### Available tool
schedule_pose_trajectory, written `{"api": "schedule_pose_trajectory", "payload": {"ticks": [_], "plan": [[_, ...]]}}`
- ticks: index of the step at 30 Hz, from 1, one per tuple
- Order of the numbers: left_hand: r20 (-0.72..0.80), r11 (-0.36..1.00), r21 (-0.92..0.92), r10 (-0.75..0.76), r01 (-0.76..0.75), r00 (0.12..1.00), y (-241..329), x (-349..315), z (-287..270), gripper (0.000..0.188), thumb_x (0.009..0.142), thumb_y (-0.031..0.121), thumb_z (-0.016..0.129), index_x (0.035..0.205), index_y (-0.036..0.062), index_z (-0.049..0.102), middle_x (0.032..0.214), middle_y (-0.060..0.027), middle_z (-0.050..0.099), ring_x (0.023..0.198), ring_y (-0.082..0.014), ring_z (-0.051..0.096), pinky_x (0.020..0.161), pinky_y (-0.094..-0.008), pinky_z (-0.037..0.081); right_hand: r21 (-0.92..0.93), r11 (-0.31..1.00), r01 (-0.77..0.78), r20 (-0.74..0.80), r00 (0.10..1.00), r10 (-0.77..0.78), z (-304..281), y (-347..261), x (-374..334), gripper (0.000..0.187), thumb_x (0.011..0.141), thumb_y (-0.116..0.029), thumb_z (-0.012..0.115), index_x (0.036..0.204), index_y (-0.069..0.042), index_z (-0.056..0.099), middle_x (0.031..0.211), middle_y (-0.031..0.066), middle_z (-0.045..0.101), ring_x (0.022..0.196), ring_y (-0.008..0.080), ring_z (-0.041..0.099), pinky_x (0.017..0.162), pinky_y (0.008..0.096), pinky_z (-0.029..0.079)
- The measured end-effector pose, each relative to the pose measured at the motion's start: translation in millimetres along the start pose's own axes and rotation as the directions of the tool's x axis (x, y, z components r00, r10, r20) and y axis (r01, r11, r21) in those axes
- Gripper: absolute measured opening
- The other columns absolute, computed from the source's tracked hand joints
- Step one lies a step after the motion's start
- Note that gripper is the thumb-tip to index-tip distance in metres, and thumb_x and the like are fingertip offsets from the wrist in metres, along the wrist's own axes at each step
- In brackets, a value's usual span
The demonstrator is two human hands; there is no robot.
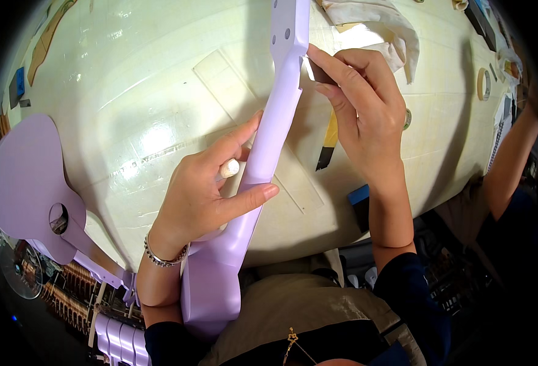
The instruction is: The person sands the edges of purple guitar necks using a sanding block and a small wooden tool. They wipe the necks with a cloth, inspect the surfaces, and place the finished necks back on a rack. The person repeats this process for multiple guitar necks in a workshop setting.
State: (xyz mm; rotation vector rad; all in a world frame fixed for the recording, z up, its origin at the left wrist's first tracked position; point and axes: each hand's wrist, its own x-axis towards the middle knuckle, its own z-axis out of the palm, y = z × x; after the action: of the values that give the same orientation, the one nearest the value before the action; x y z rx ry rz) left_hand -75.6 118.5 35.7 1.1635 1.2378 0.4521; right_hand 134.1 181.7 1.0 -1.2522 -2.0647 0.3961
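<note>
A light purple ukulele (272, 134) slants across the middle, its headstock with several holes at the top and its body low against my lap. My left hand (189, 195) wraps round the neck, thumb on the near side and fingers passing behind. Between those fingers pokes the whitish round end of a stick-like thing (228, 168), mostly hidden. Beside the headstock joint, my right hand (366, 110) pinches a small thin flat blade (319, 72) between thumb and fingers. Its edge is close to the neck; whether it touches, I cannot tell.
Another purple ukulele (28, 177) lies at the table's left edge. A white cloth (397, 36) is at the far right, a tape roll (483, 84) beyond it. A yellow and black strip (328, 146) and a blue-topped block (359, 204) lie nearby. Someone's arm (513, 152) shows at right.
</note>
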Motion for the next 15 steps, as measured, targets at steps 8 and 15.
{"api": "schedule_pose_trajectory", "payload": {"ticks": [8,15], "plan": [[0.006,1.000,0.015,0.001,-0.001,1.000,1.6,0.3,-1.5,0.075,0.067,0.010,0.073,0.134,0.0062,0.041,0.091,-0.0074,0.067,0.056,-0.0007,0.044,0.044,-0.0162,0.027,-0.077,0.996,0.050,-0.013,0.999,-0.052,1.9,1.3,-0.1,0.038,0.060,-0.003,0.070,0.097,-0.009,0.066,0.077,0.0040,0.053,0.063,0.0186,0.052,0.053,0.0295,0.041],[-0.013,1.000,-0.012,0.000,0.000,1.000,-0.9,0.0,1.0,0.074,0.067,0.010,0.073,0.134,0.0069,0.041,0.091,-0.0067,0.066,0.066,-0.0029,0.051,0.046,-0.0164,0.030,0.005,1.000,-0.017,0.045,0.999,0.017,-2.6,-2.2,1.4,0.038,0.061,0.000,0.069,0.099,-0.008,0.066,0.078,0.0044,0.053,0.063,0.0181,0.052,0.054,0.0292,0.041]]}}
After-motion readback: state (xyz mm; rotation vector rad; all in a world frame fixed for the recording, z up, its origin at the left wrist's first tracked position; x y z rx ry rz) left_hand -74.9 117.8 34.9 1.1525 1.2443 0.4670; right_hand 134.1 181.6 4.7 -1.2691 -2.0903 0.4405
